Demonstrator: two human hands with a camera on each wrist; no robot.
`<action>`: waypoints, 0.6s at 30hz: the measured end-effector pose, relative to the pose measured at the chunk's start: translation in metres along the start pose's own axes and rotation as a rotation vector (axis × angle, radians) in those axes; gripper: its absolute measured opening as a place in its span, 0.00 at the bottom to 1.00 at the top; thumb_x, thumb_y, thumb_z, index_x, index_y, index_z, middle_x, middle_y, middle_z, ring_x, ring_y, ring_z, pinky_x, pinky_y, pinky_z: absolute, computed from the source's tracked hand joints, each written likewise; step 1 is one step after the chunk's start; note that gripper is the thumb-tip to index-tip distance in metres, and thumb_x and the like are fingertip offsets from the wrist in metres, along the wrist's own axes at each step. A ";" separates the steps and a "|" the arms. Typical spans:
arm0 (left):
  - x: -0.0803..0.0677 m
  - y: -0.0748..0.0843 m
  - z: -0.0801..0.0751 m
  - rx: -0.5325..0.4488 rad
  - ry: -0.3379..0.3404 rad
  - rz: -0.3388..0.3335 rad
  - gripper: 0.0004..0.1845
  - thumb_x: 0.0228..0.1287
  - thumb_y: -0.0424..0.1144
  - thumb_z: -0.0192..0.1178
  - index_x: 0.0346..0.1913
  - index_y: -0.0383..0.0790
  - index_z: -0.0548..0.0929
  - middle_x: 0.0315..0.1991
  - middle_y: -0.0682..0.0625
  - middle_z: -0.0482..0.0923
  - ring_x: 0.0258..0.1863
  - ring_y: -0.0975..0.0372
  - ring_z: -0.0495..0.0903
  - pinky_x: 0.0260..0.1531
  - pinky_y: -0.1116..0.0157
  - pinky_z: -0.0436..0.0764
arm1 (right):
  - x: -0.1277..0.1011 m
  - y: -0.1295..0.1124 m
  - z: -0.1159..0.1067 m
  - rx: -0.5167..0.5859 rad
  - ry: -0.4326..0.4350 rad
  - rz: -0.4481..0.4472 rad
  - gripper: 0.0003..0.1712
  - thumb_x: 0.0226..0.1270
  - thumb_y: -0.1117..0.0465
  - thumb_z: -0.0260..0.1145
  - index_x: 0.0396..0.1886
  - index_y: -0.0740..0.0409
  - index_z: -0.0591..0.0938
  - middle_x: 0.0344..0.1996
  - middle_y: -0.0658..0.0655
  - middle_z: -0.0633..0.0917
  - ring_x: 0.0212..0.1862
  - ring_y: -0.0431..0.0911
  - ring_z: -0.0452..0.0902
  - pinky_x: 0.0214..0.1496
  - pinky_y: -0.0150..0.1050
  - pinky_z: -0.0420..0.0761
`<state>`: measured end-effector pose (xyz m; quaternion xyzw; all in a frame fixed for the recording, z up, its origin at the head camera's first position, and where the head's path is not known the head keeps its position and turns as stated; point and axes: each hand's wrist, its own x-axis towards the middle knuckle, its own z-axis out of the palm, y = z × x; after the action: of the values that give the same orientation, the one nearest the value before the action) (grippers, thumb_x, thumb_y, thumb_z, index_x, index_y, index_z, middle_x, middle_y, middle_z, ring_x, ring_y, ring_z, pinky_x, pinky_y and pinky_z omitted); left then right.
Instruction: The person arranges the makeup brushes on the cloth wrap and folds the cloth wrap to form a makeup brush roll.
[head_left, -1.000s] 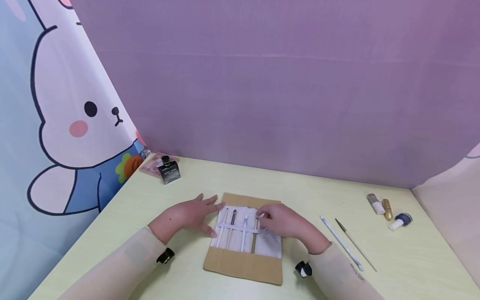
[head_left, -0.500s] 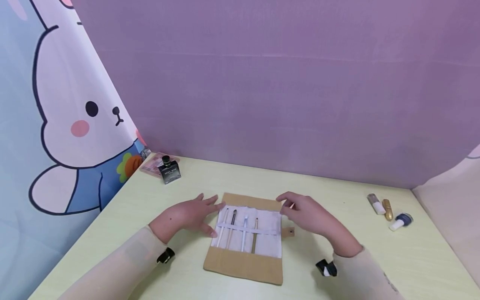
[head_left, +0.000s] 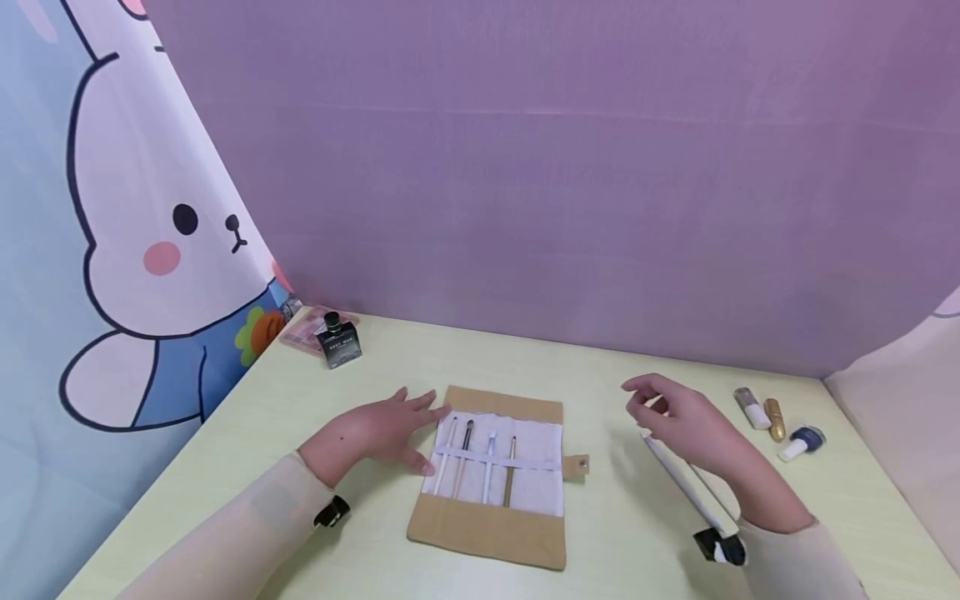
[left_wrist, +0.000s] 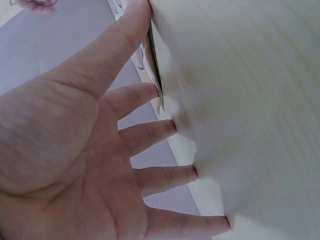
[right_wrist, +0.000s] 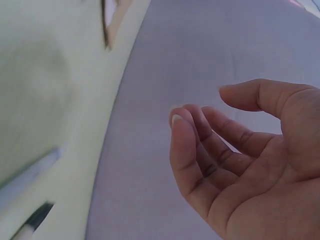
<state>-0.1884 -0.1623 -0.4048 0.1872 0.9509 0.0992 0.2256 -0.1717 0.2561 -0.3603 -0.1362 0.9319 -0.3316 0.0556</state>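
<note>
A tan brush roll [head_left: 480, 525] lies unrolled on the pale green table [head_left: 375, 367], with several slim brushes [head_left: 487, 462] tucked under its white band. My left hand [head_left: 382, 429] lies flat at the roll's left edge. Its fingers are straight, and in the left wrist view the thumb and forefinger of that hand [left_wrist: 100, 140] press on the roll's rim. My right hand [head_left: 675, 417] hovers right of the roll, above a long white stick [head_left: 686, 487]. Its fingers are loosely curled and hold nothing, as the right wrist view of the hand [right_wrist: 215, 145] confirms.
A dark perfume bottle [head_left: 337, 340] and a pink palette [head_left: 300, 333] stand at the back left. Three small nail polish bottles [head_left: 772, 421] lie at the far right. A purple backdrop closes off the back, and a rabbit-print curtain [head_left: 112, 250] hangs on the left.
My right hand has lifted off the brushes in the roll and moved right, to above the white stick. This uncovers the roll's small tab. The left hand has stayed put.
</note>
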 end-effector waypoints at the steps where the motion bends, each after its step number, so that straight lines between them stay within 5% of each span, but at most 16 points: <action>1: 0.000 0.000 0.000 -0.002 0.000 0.000 0.54 0.58 0.61 0.77 0.85 0.56 0.63 0.89 0.45 0.52 0.86 0.32 0.48 0.74 0.28 0.67 | -0.001 0.004 -0.001 0.000 -0.003 0.012 0.22 0.83 0.55 0.61 0.69 0.59 0.79 0.52 0.61 0.88 0.44 0.45 0.85 0.36 0.35 0.84; 11: 0.000 0.000 0.000 -0.002 -0.006 -0.014 0.53 0.58 0.61 0.77 0.85 0.57 0.63 0.89 0.46 0.52 0.86 0.33 0.48 0.74 0.29 0.68 | -0.010 0.045 0.001 0.012 -0.074 0.078 0.28 0.79 0.62 0.64 0.72 0.69 0.72 0.52 0.63 0.85 0.46 0.47 0.85 0.38 0.34 0.85; 18: 0.000 0.001 -0.001 -0.005 -0.010 -0.018 0.53 0.58 0.60 0.77 0.85 0.57 0.63 0.89 0.46 0.52 0.87 0.33 0.48 0.75 0.29 0.67 | -0.015 0.061 0.004 -0.019 -0.129 0.117 0.28 0.75 0.63 0.66 0.69 0.71 0.73 0.47 0.59 0.85 0.37 0.41 0.78 0.34 0.33 0.79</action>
<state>-0.1884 -0.1618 -0.4033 0.1785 0.9513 0.0984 0.2314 -0.1698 0.3035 -0.4023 -0.1030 0.9358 -0.3096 0.1338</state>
